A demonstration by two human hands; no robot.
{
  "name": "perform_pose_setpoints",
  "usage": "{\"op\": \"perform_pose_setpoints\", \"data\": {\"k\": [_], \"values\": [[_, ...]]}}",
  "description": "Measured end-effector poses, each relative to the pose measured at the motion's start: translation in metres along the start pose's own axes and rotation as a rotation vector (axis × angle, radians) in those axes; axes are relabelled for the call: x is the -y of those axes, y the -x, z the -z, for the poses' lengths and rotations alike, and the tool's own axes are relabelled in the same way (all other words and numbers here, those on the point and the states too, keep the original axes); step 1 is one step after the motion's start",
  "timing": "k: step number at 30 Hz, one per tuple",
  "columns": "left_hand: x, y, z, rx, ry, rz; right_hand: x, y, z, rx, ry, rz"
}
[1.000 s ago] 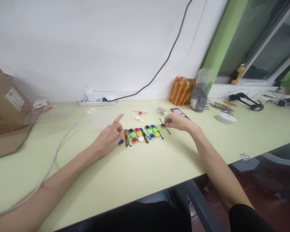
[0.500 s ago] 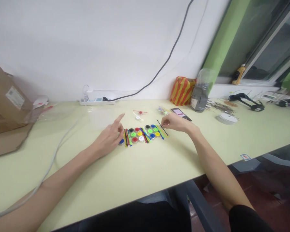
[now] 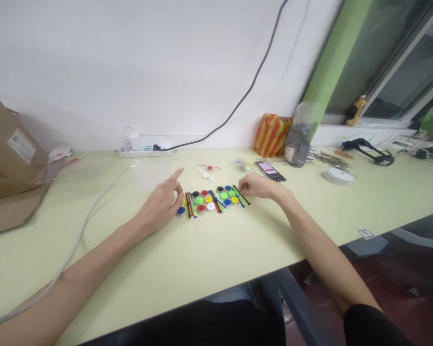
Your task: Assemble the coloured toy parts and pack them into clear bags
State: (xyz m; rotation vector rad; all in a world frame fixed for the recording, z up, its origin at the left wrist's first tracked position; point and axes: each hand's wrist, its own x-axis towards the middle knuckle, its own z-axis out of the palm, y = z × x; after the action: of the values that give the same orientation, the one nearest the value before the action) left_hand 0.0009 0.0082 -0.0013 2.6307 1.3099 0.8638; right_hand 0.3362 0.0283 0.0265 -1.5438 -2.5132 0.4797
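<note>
Right hand: fingertips pinched on the middle of a black arrow, which slants at the right end of the row, beside other coloured arrows. Left hand: index finger extended, remaining fingers curled at the row's left end, near a blue-topped disc; cannot tell whether it grips anything. Between the hands, round discs with coloured tops alternate with bundles of arrows on the pale table. Behind the row: a red spinner and a white spinner. Phone lies beyond the right hand.
</note>
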Motion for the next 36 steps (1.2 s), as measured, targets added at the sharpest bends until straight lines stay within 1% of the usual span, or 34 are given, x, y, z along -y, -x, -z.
{"op": "perform_pose_setpoints", "data": {"k": [5,8,13,18,24,29,31,34,36], "values": [[0.0,0.0,0.0,0.002,0.007,0.004,-0.003,0.002,0.003,-0.04,0.011,0.024],[0.0,0.0,0.0,0.006,0.009,0.007,-0.008,0.003,0.006,-0.063,0.02,0.01],[0.002,0.001,-0.001,0.011,0.004,0.01,-0.016,0.001,0.004,-0.013,0.007,-0.031],[0.003,0.001,-0.001,0.006,0.004,0.005,-0.012,0.0,-0.001,0.028,-0.012,-0.037],[0.003,0.002,0.0,0.0,0.005,-0.013,-0.012,0.001,-0.001,0.025,-0.059,-0.022],[0.004,0.002,-0.001,-0.001,0.006,-0.012,-0.015,0.001,0.001,-0.079,-0.008,-0.007],[0.004,0.002,-0.001,-0.007,0.003,-0.023,-0.015,0.0,0.002,-0.163,0.049,-0.038],[0.003,0.002,-0.001,-0.011,0.001,-0.035,-0.016,-0.001,0.001,-0.33,0.132,-0.101],[0.003,0.002,-0.001,-0.011,0.004,-0.032,-0.018,-0.001,0.0,-0.393,0.153,-0.134]]}}
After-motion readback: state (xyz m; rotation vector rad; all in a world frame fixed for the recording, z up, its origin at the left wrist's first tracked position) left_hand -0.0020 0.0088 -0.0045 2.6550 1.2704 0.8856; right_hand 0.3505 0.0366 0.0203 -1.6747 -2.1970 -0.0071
